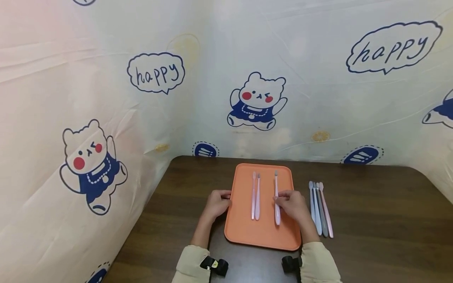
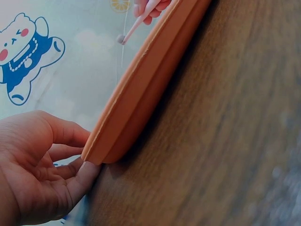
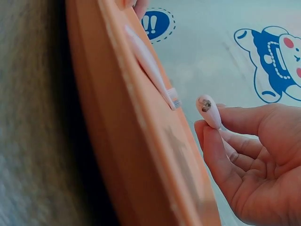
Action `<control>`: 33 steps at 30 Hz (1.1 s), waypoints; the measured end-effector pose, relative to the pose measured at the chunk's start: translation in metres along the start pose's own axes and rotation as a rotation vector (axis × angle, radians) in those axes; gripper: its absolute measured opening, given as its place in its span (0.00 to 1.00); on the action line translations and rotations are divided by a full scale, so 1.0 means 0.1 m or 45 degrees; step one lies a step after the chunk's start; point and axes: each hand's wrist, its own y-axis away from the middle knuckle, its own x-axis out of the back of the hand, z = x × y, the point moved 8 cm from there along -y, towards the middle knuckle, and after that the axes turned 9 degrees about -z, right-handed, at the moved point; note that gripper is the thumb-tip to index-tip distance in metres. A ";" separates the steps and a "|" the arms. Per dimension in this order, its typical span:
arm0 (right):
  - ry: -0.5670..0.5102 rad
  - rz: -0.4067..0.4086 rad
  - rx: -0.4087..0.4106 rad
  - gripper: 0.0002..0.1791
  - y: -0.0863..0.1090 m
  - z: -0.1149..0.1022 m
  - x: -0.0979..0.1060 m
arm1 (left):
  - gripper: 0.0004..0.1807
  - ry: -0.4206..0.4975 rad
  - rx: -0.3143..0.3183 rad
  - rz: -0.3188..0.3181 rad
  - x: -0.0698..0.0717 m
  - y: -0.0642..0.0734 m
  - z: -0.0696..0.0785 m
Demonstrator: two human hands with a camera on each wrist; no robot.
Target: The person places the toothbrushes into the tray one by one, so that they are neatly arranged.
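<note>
An orange tray (image 1: 244, 237) lies on the dark wooden table. My left hand (image 1: 216, 203) grips its left edge; in the left wrist view the fingers and thumb pinch the rim. My right hand (image 1: 293, 204) holds a pale pink toothbrush (image 1: 277, 217) between thumb and fingers over the tray's right half, bristle end pointing away from me. In the right wrist view that brush's handle end (image 3: 207, 112) is raised above the tray, with a shadow below it. Left of it on the tray, a pink toothbrush (image 1: 253, 196) and a lilac-pink toothbrush (image 1: 257, 202) lie side by side.
Right of the tray, several toothbrushes (image 1: 317, 214) in blue, grey and pink lie close together on the table (image 1: 382, 220), partly behind my right forearm. A printed cloth (image 1: 311, 98) with bears and the word "happy" hangs behind and at the sides.
</note>
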 end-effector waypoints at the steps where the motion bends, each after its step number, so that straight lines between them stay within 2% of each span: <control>1: 0.000 0.003 -0.001 0.16 0.00 0.00 0.00 | 0.23 -0.001 -0.007 -0.005 0.00 -0.01 0.00; 5: 0.010 -0.014 -0.020 0.16 0.00 -0.01 -0.06 | 0.24 0.008 0.010 -0.013 0.03 0.01 -0.05; 9: -0.004 -0.040 -0.012 0.16 0.00 -0.01 -0.13 | 0.24 0.010 0.038 0.014 0.06 0.04 -0.10; 21: -0.015 -0.046 -0.025 0.15 -0.03 0.02 -0.08 | 0.24 0.008 0.000 -0.016 0.00 -0.03 -0.03; 28: -0.020 -0.064 -0.012 0.15 -0.07 -0.04 -0.13 | 0.25 -0.006 -0.020 -0.007 0.01 -0.03 0.00; 33: -0.044 -0.090 -0.033 0.14 -0.10 -0.03 -0.22 | 0.25 -0.008 0.010 0.014 0.02 -0.01 -0.03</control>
